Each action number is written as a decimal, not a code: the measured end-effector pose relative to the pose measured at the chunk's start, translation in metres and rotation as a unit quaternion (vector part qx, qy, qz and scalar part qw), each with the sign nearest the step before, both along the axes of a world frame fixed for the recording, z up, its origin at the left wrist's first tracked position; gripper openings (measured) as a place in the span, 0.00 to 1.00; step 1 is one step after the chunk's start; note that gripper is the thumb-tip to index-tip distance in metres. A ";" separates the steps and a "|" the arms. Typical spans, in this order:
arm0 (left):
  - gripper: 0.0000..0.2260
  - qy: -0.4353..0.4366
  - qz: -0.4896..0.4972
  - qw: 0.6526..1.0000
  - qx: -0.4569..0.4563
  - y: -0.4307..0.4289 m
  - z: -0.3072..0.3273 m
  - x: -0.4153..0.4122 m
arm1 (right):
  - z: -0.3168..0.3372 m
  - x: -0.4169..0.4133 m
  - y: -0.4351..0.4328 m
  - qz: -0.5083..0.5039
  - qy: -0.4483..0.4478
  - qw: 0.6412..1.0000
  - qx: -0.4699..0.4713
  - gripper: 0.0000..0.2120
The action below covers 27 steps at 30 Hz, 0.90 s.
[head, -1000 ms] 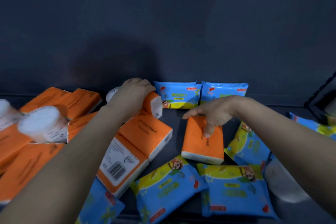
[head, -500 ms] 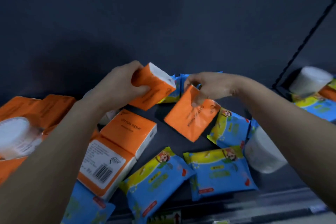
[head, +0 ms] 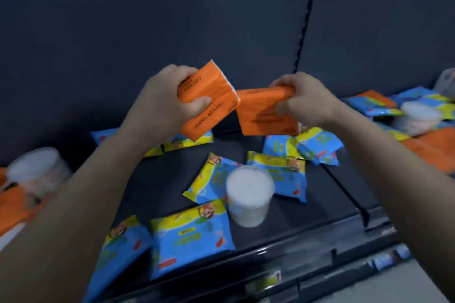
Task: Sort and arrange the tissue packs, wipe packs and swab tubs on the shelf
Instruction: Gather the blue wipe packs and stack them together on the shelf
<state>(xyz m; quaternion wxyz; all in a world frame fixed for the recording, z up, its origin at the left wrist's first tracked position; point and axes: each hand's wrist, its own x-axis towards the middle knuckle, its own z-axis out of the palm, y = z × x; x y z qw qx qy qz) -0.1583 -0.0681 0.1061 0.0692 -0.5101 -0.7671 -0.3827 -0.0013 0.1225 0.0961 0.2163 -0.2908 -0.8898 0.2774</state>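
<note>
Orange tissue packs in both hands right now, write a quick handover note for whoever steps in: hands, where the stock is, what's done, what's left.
Left hand: holds an orange tissue pack in the air, tilted.
Right hand: holds a second orange tissue pack by its top edge; the two packs nearly meet.
Shelf: blue wipe packs scattered at odd angles; one swab tub upright among them, another swab tub at far left, blurred.
More orange and blue packs mixed at far right.
Done: nothing grouped yet.
Left: place both packs, sort wipes, tubs.
</note>
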 end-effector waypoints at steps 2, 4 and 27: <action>0.16 0.002 -0.026 1.000 0.005 0.031 0.003 0.036 | -0.003 0.040 0.025 -0.042 0.014 0.999 0.006 0.17; 0.15 -0.001 -0.046 0.999 0.007 0.062 0.005 0.073 | -0.006 0.083 0.048 -0.073 0.021 0.997 0.015 0.16; 0.17 0.009 -0.307 0.948 -0.080 0.374 -0.009 0.334 | -0.024 0.412 0.240 -0.347 0.036 0.937 0.003 0.19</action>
